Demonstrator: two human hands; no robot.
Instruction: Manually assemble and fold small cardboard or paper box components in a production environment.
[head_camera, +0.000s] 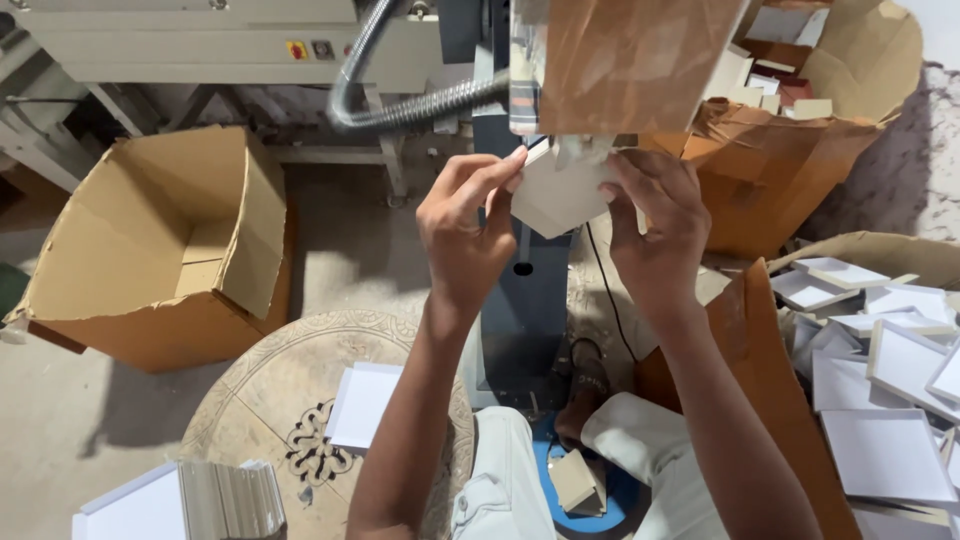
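The fingers (497, 175) of the left hand (462, 235) are pinched on the left edge of a white box piece (553, 195), thumb and fingertips pressed to its corner. The fingers (640, 185) of the right hand (655, 235) grasp the same piece from the right side, curled over its upper edge. The piece is held up between both hands, tilted so one corner points down, right below the brown paper-covered head of a machine (620, 60) and in front of the machine's dark blue column (530, 300). Whether the piece touches the machine head cannot be told.

A ribbed metal hose (400, 105) curves in from the upper left toward the column. Behind the right hand sits a torn brown carton (780, 160) with white and brown pieces in it. To the right, a brown cardboard wall (770, 370) fences in a pile of shallow white trays (880, 380). On the left floor stands an open, tilted cardboard box (160, 250). Below the left forearm is a round patterned stool top (290, 400) carrying a flat white sheet (362, 405), and at the bottom left corner lies a stack of white and grey boards (190, 500). A small tan block (575, 482) rests on a blue base between the person's knees.
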